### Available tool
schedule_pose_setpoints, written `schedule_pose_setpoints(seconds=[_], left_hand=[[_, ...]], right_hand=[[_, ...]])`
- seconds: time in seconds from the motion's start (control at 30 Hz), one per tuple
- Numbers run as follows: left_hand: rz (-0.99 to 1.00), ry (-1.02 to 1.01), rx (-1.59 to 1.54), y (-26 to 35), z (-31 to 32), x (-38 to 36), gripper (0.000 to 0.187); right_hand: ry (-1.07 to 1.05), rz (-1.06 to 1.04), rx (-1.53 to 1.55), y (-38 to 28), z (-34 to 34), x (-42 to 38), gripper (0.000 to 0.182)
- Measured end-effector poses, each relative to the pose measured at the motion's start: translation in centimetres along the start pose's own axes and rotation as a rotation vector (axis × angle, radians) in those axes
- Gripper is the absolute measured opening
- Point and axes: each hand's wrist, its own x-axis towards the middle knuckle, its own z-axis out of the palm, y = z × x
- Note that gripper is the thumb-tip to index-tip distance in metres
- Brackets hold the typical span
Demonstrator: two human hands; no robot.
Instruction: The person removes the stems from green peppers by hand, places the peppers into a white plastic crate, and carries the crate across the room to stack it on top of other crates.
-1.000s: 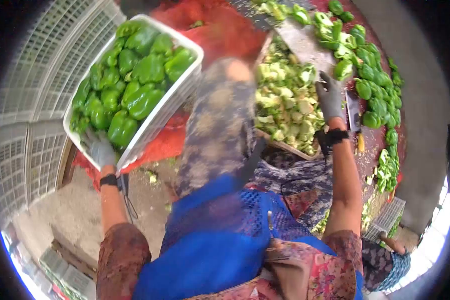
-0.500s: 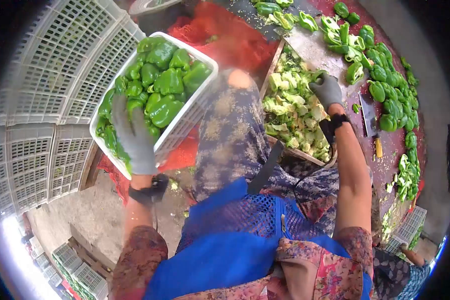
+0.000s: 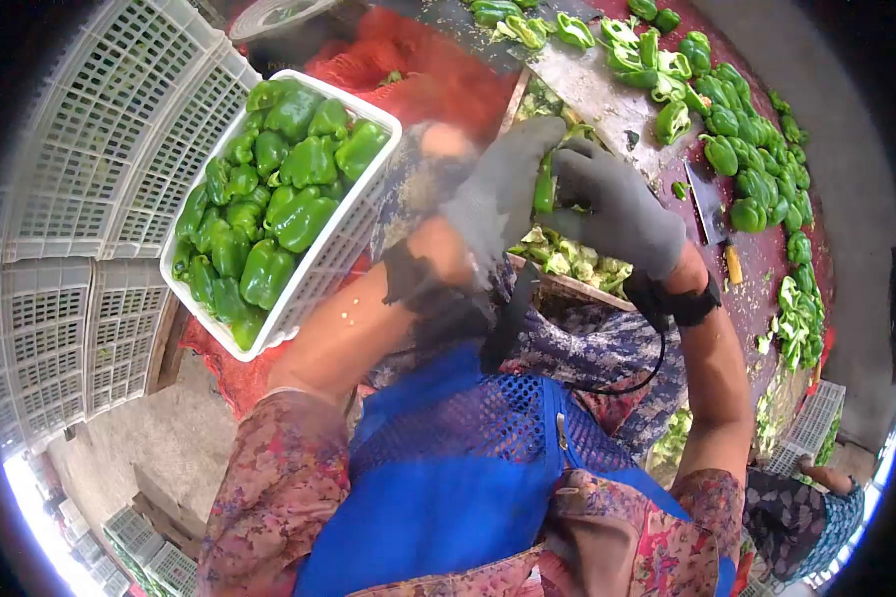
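Note:
In front of my knees, both gloved hands meet over a wooden box (image 3: 567, 287) of pale pepper cores (image 3: 565, 257). A green bell pepper (image 3: 545, 189) shows between them, mostly covered by the grey gloves. My left hand (image 3: 503, 184) is closed round it from the left, slightly blurred. Curled against its other side are the fingers of my right hand (image 3: 622, 204); the fingertips are partly hidden. To the left, a white plastic crate (image 3: 340, 231) holds whole green bell peppers (image 3: 287, 204).
On the red table at right lie a knife (image 3: 709, 204), a pile of green peppers (image 3: 757, 164) and opened pepper halves (image 3: 657, 70). Stacked white crates (image 3: 100, 149) stand at far left. Red mesh sacking (image 3: 418, 65) lies behind. A person (image 3: 791, 517) is at lower right.
My left hand has left the crate of whole peppers and crossed right to meet my right hand over the box. The right hand has shifted slightly left and down. The view has shifted a little.

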Motion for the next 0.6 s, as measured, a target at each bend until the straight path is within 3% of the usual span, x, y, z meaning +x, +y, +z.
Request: schedule_pose_setpoints(seconds=[0.13, 0.2, 0.27, 0.3, 0.37, 0.43, 0.47, 0.5, 0.53, 0.57, 0.6], left_hand=[[0.205, 0.006, 0.361, -2.2, -0.3, 0.3, 0.069], [-0.139, 0.034, -0.216, -1.8, -0.2, 0.1, 0.070], [-0.158, 0.091, -0.326, -2.1, -0.3, 0.0, 0.071], [-0.007, 0.135, -0.142, -3.2, -0.6, 0.0, 0.071], [0.085, 0.232, -0.222, -3.4, -1.2, 0.0, 0.057], [-0.001, 0.363, -0.737, -1.5, -1.6, 0.7, 0.033], [-0.025, 0.451, -0.974, -0.6, -3.0, 0.4, 0.028], [-0.025, 0.558, -0.827, 0.2, -5.2, -0.6, 0.029], [-0.033, 0.670, -0.678, 1.3, -7.3, -1.9, 0.030], [-0.038, 0.761, -0.535, 2.1, -9.4, -2.8, 0.031], [-0.038, 0.838, -0.400, 2.6, -11.4, -3.4, 0.032]], right_hand=[[0.012, -0.043, -0.074, 0.5, 0.9, 0.0, 0.027], [0.026, -0.054, -0.168, 0.0, 1.2, -0.4, 0.023], [0.025, -0.012, -0.267, -1.2, 1.3, -0.4, 0.019], [0.184, 0.046, -0.186, -0.7, 1.6, -0.4, 0.015], [0.487, 0.151, -0.009, 1.6, 2.4, -1.0, 0.010], [0.631, 0.517, 0.191, 4.5, 2.3, -2.0, 0.012], [0.407, 0.583, -0.075, 6.8, 1.9, -2.6, 0.016], [0.183, 0.606, -0.334, 9.9, 1.8, -3.4, 0.020], [0.168, 0.433, -0.235, 14.8, 3.7, -5.8, 0.031], [0.029, 0.546, -0.214, 13.6, 3.8, -5.8, 0.048], [-0.017, 0.593, -0.420, 16.2, 4.3, -8.1, 0.059]])
